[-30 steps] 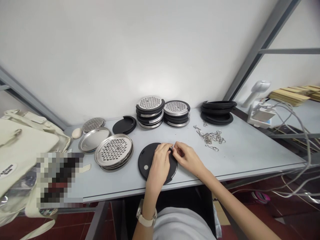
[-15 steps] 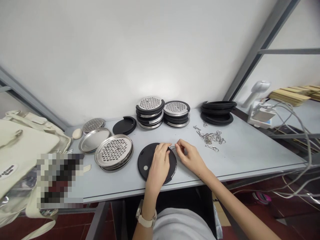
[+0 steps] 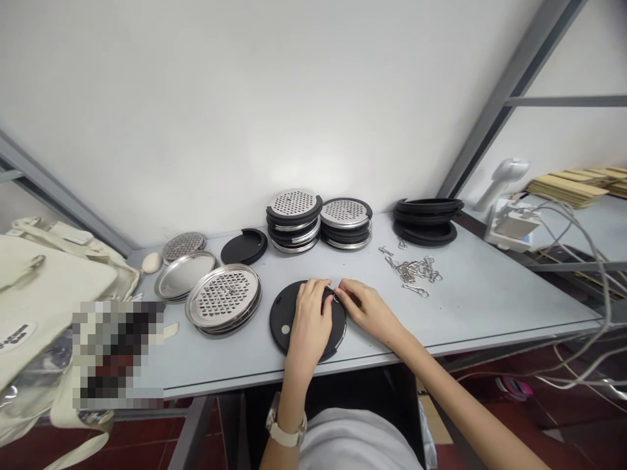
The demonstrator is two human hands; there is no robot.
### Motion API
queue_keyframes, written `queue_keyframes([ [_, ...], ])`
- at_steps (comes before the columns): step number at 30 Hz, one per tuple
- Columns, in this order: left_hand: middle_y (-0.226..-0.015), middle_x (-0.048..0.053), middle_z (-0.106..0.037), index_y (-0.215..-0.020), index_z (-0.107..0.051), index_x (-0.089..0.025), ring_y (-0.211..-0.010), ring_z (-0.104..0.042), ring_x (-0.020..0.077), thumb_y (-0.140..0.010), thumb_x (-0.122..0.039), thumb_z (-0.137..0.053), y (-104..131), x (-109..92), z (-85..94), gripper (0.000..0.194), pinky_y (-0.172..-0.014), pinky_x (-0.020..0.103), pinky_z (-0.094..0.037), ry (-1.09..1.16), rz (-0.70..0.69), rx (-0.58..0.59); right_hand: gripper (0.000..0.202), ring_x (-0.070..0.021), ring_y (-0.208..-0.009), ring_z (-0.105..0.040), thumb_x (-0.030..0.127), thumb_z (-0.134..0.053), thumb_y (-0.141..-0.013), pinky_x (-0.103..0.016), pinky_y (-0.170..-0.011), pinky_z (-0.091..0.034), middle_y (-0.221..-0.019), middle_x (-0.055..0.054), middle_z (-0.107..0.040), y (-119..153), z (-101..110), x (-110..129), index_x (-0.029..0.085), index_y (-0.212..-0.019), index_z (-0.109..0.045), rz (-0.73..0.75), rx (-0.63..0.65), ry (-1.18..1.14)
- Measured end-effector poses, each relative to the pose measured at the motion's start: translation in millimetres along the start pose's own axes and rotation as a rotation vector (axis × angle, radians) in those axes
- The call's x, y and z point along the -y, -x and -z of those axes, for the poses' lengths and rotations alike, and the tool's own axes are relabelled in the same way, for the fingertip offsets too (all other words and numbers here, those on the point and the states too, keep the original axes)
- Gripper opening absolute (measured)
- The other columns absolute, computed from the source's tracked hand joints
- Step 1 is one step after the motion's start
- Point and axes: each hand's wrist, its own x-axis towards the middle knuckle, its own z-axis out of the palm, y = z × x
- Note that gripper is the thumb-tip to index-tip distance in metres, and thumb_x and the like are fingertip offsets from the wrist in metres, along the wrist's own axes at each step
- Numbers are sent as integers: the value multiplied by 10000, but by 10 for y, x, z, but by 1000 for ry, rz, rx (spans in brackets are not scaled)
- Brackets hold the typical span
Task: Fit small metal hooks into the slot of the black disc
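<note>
A round black disc with a silvery edge at its right side lies near the table's front edge. My left hand rests on top of it, fingers wrapped over its upper right part. Pinched in my right hand is a small metal clip, held against the disc's upper right rim; the fingertips partly hide it. To the right lies a pile of metal clips. Left of the disc stands a stack of perforated metal discs.
Behind are two stacks of black-rimmed grater discs, black rings and a single black holder. Plain metal lids and a white bag are at left. Cables hang at right.
My right hand has moved slightly left, bringing the metal clip against the disc's rim. My left hand has barely shifted on the disc.
</note>
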Motion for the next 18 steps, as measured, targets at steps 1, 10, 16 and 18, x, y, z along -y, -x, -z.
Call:
queue_keyframes([
  [1,-1075,39,-578,-1085,-545,-217,-1051,-509,198,-903,-96,-437,-2,1,1,243,-963,385,-399,-9,-4,-1,247,-137,-641,-471,273,-372,-944,-245,-608,-357,-659,17,-477,1,0,-1,209,-708,-406,-3,3,1],
  [10,-1046,15,-632,-1046,-591,-221,-1001,-542,183,-883,-58,-462,-17,5,-4,264,-925,359,-422,35,-13,-11,261,-125,-590,-430,262,-375,-934,-244,-565,-333,-621,29,-441,3,-8,-4,209,-679,-372,-30,12,-3],
  [16,-1033,13,-638,-1025,-608,-209,-990,-545,173,-870,-32,-465,-27,13,-12,275,-931,339,-420,64,-15,-21,273,-122,-579,-430,286,-390,-932,-243,-563,-328,-612,32,-445,2,-10,5,209,-672,-360,-35,23,6],
  [18,-1027,12,-640,-1015,-610,-209,-991,-546,172,-872,-30,-460,-27,14,-12,274,-932,338,-420,72,-6,-21,261,-123,-576,-429,284,-408,-920,-244,-565,-329,-610,32,-444,5,-9,12,210,-675,-359,-31,24,25],
])
